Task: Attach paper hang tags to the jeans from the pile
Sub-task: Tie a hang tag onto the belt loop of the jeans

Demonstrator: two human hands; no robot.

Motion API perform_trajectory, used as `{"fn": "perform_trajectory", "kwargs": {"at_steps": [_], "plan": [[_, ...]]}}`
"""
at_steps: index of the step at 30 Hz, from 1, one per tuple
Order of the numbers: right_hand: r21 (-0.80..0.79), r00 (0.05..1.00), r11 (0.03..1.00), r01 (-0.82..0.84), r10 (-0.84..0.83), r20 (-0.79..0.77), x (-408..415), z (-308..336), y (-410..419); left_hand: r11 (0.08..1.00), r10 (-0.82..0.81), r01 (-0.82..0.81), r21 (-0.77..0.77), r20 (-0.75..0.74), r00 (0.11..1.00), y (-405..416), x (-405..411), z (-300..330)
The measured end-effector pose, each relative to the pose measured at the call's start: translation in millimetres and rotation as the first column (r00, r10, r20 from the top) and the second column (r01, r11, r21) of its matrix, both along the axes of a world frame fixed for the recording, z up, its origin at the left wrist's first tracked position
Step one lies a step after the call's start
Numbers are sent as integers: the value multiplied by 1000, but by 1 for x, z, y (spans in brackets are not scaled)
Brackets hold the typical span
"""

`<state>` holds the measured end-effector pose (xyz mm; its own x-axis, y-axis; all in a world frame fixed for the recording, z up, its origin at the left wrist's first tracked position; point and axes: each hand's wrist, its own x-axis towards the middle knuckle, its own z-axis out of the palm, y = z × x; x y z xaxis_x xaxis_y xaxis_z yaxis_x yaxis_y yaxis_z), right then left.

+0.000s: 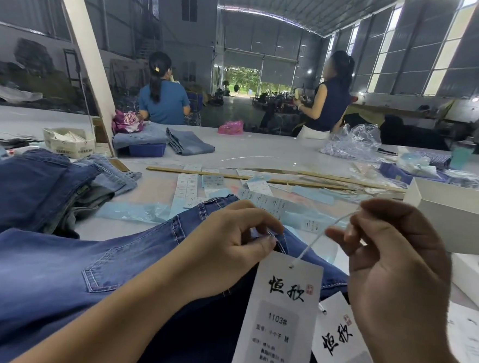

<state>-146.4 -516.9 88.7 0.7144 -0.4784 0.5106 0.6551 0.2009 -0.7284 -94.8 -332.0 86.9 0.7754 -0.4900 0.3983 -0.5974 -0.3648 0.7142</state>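
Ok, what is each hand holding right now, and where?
Left hand pinches the jeans at a waistband belt loop; right hand pinches the hang tag's string near its free end.

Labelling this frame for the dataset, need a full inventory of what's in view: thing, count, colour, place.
jeans in work: one, dark blue, spread in front of the person.
hang tag: one, white with black print, lying on those jeans, string threaded through its hole.
second hang tag: one, white, just right of the first.
string: one, white, running from the tag up to the right hand.
jeans pile: several pairs, blue shades, left on the table.
folded jeans: one pair, light blue, far side.
sticker strips: several, white and pale blue, table centre.
wooden sticks: a few, tan, beyond the strips.
white box: one, right edge.
other people: two, beyond the table.
left hand: pinches the waistband.
right hand: fingers pinch the string.
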Motion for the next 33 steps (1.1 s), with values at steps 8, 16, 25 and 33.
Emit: {"fn": "perform_trajectory", "kwargs": {"at_steps": [8, 16, 25, 33], "plan": [[10, 997, 999, 40, -39, -64, 1, -8, 5, 954, 40, -139, 265, 347, 937, -11, -11, 0], [-33, 982, 993, 117, -121, -143, 8, -30, 17, 862, -84, -180, 474, 483, 871, -30, -36, -8], [-114, 979, 977, 181, -191, -78, 1, -20, 5, 875, -135, -157, 458, 541, 830, -32, -35, -14], [-265, 957, 947, 183, -233, -172, -14, -18, -26, 993, 30, -56, 108, 229, 973, -55, -20, 24]]}}
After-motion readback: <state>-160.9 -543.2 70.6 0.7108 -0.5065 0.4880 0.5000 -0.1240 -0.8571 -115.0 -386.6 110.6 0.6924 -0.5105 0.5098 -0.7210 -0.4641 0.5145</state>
